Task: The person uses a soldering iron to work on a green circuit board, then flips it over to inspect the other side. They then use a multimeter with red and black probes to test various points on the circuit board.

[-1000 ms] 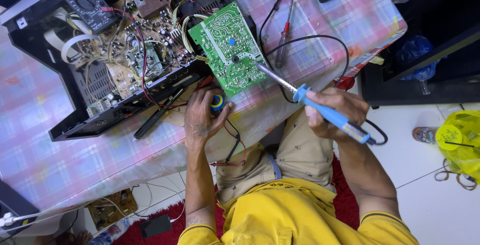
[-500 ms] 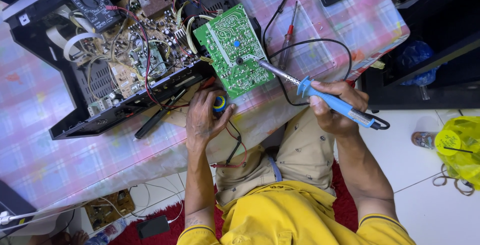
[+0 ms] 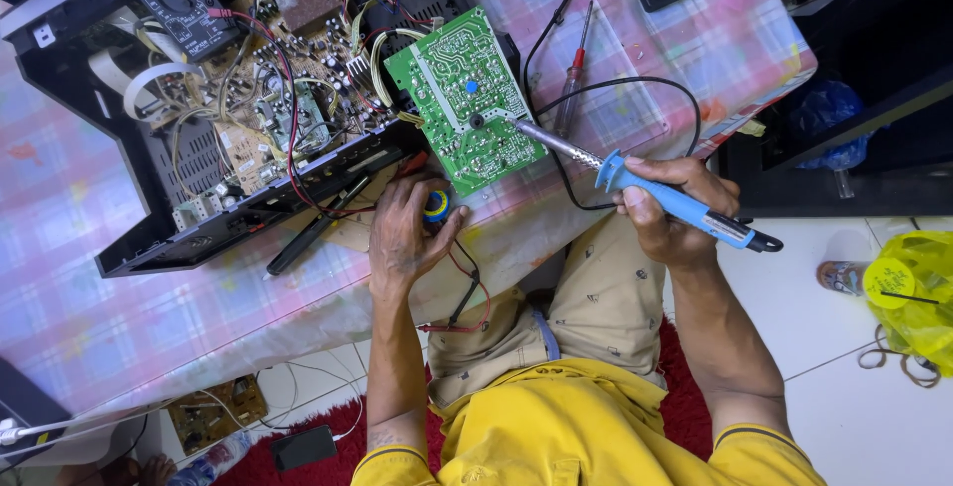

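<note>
A table draped in a pink and pastel plaid cloth (image 3: pixel 89 277) fills the upper left of the frame, white floor tiles (image 3: pixel 844 387) showing at lower right and a red rug (image 3: pixel 298 461) below. The right hand (image 3: pixel 670 213) is closed around a blue soldering iron (image 3: pixel 675 203), its tip touching the green circuit board (image 3: pixel 467 99) at upper centre. The left hand (image 3: pixel 407 233) rests at the table edge, fingers curled over a small blue-and-yellow spool (image 3: pixel 436 206). An opened black chassis (image 3: pixel 228 138) sprawls beside the board, and a yellow bag (image 3: pixel 913 282) lies at the right edge.
</note>
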